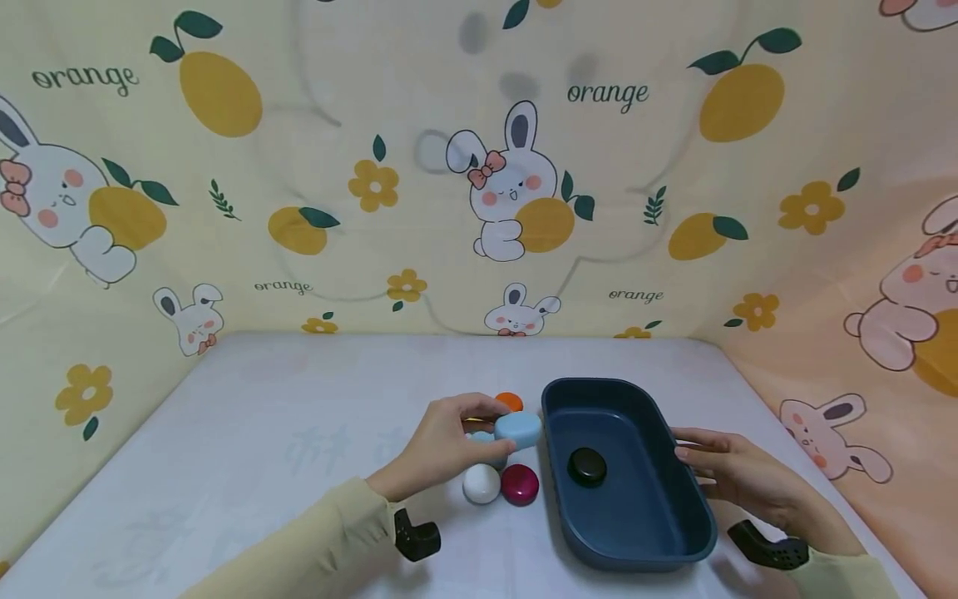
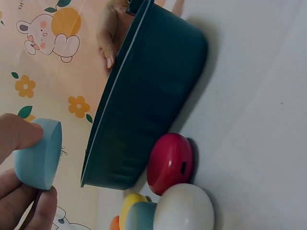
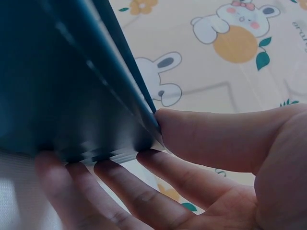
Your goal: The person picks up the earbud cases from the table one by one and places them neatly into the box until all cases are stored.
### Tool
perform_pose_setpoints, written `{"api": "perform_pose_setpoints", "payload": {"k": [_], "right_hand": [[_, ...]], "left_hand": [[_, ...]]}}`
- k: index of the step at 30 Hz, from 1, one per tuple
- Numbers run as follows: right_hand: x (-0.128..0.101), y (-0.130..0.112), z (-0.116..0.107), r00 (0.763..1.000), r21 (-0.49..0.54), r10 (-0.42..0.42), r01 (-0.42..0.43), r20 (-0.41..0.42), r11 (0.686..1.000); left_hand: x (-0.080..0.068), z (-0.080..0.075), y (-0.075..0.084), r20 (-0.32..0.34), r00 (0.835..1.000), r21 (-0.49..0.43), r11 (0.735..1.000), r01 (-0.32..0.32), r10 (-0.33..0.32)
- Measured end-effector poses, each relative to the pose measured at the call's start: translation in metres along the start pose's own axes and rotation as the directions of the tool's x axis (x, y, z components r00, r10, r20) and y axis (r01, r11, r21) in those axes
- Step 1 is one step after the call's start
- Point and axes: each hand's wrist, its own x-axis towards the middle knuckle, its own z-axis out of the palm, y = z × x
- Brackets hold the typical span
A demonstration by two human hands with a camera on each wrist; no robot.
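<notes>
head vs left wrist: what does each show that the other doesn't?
Only the head view: a black piece lying inside the dark blue tray, the orange piece, and the right hand resting against the tray's far side. Only the left wrist view: a yellow piece tucked behind the white piece. Both: the left hand pinching the light blue piece, the red piece and the tray.
</notes>
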Motion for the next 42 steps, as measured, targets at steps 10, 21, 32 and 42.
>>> {"api": "perform_pose_setpoints", "payload": {"k": [10, 21, 32, 42], "right_hand": [[0.0, 0.0, 0.001, 1.0, -0.018, -0.007, 0.007, -0.016, 1.0], [0.0, 0.002, 0.0, 1.0, -0.038, -0.007, 0.006, -0.027, 0.999], [0.0, 0.003, 0.001, 0.999, -0.034, 0.001, -0.003, -0.038, 0.999], [0.0, 0.004, 0.0, 1.0, -0.038, -0.026, 0.025, -0.017, 0.999]], "left_hand": [[0.013, 0.005, 0.006, -0.019, 1.0, -0.036, 0.999, 0.013, -0.014], [0.028, 0.012, 0.01, -0.061, 0.998, 0.02, 1.0, -0.013, 0.015], [0.036, 0.02, 0.011, -0.058, 0.998, -0.008, 1.0, -0.013, 0.012], [0.041, 0.025, 0.011, -0.068, 0.998, -0.016, 1.0, -0.008, 0.007]]}}
